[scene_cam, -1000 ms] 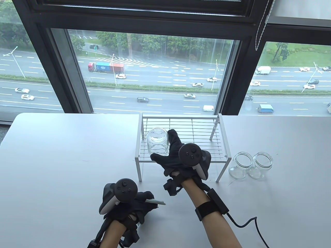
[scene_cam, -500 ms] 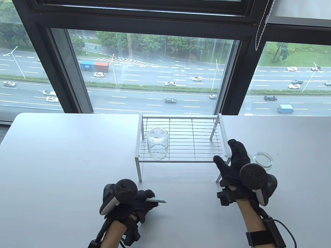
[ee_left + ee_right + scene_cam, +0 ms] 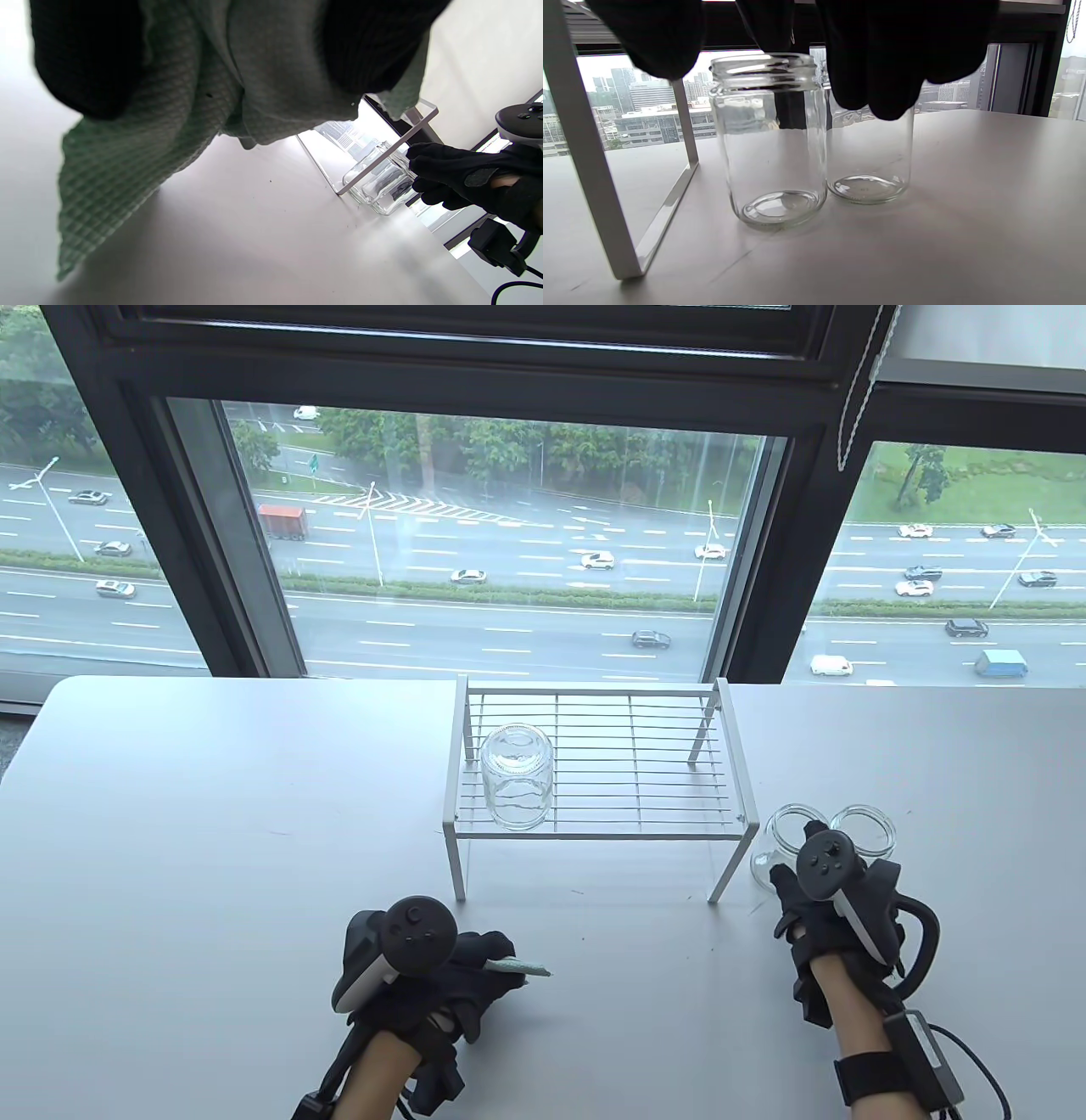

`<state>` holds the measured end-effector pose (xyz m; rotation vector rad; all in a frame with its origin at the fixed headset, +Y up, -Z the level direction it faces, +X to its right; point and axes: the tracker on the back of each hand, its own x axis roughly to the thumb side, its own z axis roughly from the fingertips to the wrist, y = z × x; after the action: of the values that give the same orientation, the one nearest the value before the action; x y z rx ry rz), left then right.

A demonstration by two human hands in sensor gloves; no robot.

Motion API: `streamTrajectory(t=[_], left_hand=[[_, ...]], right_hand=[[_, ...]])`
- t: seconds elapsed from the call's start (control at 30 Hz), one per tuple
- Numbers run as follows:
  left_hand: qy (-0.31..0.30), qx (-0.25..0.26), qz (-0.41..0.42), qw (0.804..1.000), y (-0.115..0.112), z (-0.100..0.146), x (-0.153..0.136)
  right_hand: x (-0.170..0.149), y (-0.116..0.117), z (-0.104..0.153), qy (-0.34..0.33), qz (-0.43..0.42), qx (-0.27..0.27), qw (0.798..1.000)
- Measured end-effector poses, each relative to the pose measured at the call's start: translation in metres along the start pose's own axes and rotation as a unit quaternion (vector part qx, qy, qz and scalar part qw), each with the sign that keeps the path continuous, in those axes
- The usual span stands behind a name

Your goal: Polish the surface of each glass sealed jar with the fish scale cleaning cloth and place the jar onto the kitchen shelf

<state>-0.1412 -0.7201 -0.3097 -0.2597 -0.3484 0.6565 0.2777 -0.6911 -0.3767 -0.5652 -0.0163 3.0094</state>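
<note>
One clear glass jar [image 3: 516, 777] stands mouth-down on the left of the white wire kitchen shelf [image 3: 645, 818]. Two more open jars stand side by side on the table right of the shelf, the nearer jar [image 3: 774, 140] beside the farther jar [image 3: 869, 161]. My right hand [image 3: 796, 872] hovers at the nearer jar's mouth. Its thumb [image 3: 649, 38] hangs left of the rim and its fingers [image 3: 882, 63] hang right of it, not clamped on the glass. My left hand [image 3: 475, 976] rests low on the table and grips the pale green fish scale cloth [image 3: 169, 127].
A shelf leg [image 3: 589, 169] stands just left of the two jars. A black cable [image 3: 976, 1069] trails from my right wrist. The window [image 3: 509, 543] runs along the table's far edge.
My right hand left the jar on the shelf, swung right past the shelf's corner and came down over the two jars on the table. The left hand with the cloth stayed put.
</note>
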Motion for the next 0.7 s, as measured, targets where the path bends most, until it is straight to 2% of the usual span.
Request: streamTrajectory(t=[0.2,0.3,0.5,0.7], left_hand=[[-0.001,-0.003,0.002,1.000,0.000,0.000,0.001],[-0.003,-0.001,0.003,1.000,0.000,0.000,0.000],[-0.008,0.002,0.003,1.000,0.000,0.000,0.001],[-0.024,0.010,0.005,1.000,-0.003,-0.002,0.004]], right_hand=[[0.012,0.015,-0.008,0.008,0.019,0.002,1.000],[0.012,0.014,-0.011,0.007,0.026,-0.021,0.999],[0.011,0.016,-0.011,0.005,0.024,-0.030,0.999],[-0.001,0.015,0.001,-0.014,0.001,-0.062,0.998]])
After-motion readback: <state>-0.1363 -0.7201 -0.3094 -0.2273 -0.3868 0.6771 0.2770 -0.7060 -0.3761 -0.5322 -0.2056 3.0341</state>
